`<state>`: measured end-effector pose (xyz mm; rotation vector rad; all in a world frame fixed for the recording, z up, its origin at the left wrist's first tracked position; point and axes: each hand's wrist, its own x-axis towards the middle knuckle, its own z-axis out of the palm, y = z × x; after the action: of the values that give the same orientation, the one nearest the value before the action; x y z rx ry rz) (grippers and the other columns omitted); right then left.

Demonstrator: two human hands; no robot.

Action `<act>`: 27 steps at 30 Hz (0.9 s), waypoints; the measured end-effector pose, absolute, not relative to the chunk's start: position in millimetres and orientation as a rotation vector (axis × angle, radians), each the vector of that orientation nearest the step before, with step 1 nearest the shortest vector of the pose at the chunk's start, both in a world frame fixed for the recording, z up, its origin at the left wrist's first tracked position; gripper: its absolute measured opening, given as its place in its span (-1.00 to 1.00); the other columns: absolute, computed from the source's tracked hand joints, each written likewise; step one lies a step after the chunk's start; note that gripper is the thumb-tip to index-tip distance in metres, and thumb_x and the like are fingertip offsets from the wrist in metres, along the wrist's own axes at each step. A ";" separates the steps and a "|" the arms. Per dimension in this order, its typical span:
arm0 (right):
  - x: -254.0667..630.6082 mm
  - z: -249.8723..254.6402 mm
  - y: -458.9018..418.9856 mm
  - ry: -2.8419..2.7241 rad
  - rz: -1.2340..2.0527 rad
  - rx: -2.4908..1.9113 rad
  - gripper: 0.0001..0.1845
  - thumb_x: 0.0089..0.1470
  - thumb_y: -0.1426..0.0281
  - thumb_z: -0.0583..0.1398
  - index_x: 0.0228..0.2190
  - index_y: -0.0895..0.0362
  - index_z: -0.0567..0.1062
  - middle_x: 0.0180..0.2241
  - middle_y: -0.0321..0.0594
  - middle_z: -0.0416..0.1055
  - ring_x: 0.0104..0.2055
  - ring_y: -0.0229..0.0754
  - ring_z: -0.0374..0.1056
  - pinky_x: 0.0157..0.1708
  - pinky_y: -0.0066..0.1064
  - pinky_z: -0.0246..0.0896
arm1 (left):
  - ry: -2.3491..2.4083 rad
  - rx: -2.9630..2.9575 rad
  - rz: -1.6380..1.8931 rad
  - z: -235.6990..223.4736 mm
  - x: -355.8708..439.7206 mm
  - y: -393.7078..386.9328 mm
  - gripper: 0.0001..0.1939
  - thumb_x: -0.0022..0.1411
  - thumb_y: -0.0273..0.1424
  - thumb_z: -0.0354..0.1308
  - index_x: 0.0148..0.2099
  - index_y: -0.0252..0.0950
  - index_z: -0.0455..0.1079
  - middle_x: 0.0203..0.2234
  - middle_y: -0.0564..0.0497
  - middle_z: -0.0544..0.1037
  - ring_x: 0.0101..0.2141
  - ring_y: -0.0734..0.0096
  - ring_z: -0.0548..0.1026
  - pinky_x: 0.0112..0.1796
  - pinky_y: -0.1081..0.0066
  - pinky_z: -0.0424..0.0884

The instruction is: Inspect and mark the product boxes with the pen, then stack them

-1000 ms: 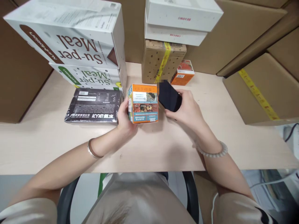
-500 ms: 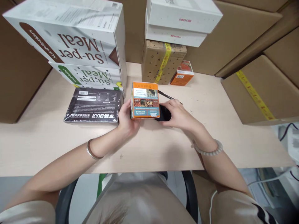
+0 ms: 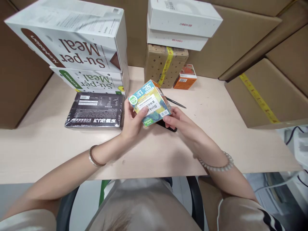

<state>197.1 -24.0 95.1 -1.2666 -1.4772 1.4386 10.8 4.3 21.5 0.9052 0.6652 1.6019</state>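
Observation:
A small colourful carton (image 3: 152,102), blue, yellow and green with a white label, is tilted above the desk between my two hands. My left hand (image 3: 133,119) grips its left side, the thumb lying over the label. At the lower right corner of the carton, my right hand (image 3: 179,121) has its thumb and fingers closed on the edge. A dark flat object (image 3: 166,125), possibly a phone, lies partly hidden under the carton and my right fingers. Behind them a black pen (image 3: 177,103) rests on the desk.
Left stand a black shrink-wrapped box (image 3: 95,110) and two stacked Su-per Meal boxes (image 3: 79,48). At the back, white boxes (image 3: 180,24) top a taped brown carton (image 3: 154,64), beside a small orange box (image 3: 184,78). A large cardboard box (image 3: 262,96) sits right.
The carton has been turned, so its blue-yellow labelled face shows instead of the orange one. My right hand has moved from the dark object onto the carton.

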 end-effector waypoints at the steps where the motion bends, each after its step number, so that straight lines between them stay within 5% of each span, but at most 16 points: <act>1: 195.5 95.6 -23.2 -1.429 1.498 -1.249 -0.41 0.06 -0.14 0.43 -0.08 0.01 0.57 -0.08 -0.15 0.63 0.01 0.03 0.53 -0.01 -0.14 0.50 | 0.677 0.954 1.620 17.2 9.9 6.0 -0.43 0.15 -0.12 0.60 0.09 -0.07 0.41 -0.01 0.05 0.61 -0.01 0.32 0.63 0.02 0.33 0.58; 7: 190.3 93.9 -18.2 -1.375 1.651 -1.224 -0.49 -0.02 0.03 0.52 -0.11 0.01 0.63 -0.07 -0.16 0.68 0.05 0.06 0.52 0.09 -0.07 0.48 | 0.674 1.024 1.554 -0.4 8.0 14.3 -0.50 0.27 -0.08 0.51 0.09 -0.06 0.36 0.01 0.02 0.57 0.00 0.27 0.60 0.01 0.27 0.58; 13: 197.9 102.8 -18.9 -1.380 1.563 -1.334 -0.46 -0.05 -0.03 0.48 -0.14 0.02 0.59 -0.17 -0.14 0.65 -0.09 0.07 0.52 -0.11 -0.09 0.48 | 0.718 1.067 1.470 10.9 6.9 5.9 -0.39 0.23 -0.07 0.54 0.20 0.02 0.37 0.11 0.02 0.52 0.12 0.21 0.53 0.16 0.19 0.49; 18: 263.4 129.3 -7.7 -1.404 1.279 -1.486 -0.48 -0.22 0.08 0.50 -0.20 0.00 0.59 -0.22 -0.16 0.62 -0.26 -0.03 0.44 -0.29 -0.19 0.35 | 0.856 1.167 1.411 18.8 3.9 -3.5 -0.54 0.37 0.03 0.36 0.19 -0.04 0.50 0.17 -0.08 0.47 0.12 0.15 0.52 0.24 0.20 0.42; 21: 306.7 132.0 7.1 -1.213 1.165 -1.593 -0.61 -0.14 0.00 0.40 -0.37 -0.02 0.51 -0.42 -0.22 0.46 -0.41 -0.13 0.28 -0.41 -0.24 0.20 | 0.900 1.226 1.397 14.8 2.7 -2.3 -0.59 0.42 0.00 0.30 0.18 -0.05 0.52 0.15 -0.09 0.44 0.14 0.13 0.50 0.19 0.19 0.46; 27: 326.1 113.6 51.4 -0.829 1.129 -1.552 -0.63 0.10 -0.05 0.24 -0.37 -0.02 0.50 -0.49 -0.26 0.29 -0.50 -0.19 0.16 -0.55 -0.30 0.20 | 0.901 1.166 1.390 12.2 4.7 0.0 -0.72 0.46 -0.08 0.26 0.06 -0.09 0.55 0.07 -0.07 0.44 0.12 0.19 0.50 0.20 0.20 0.46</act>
<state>326.1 51.4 113.6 -1.5522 -0.8287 1.1289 4.7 0.0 12.2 1.1663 0.9014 1.3903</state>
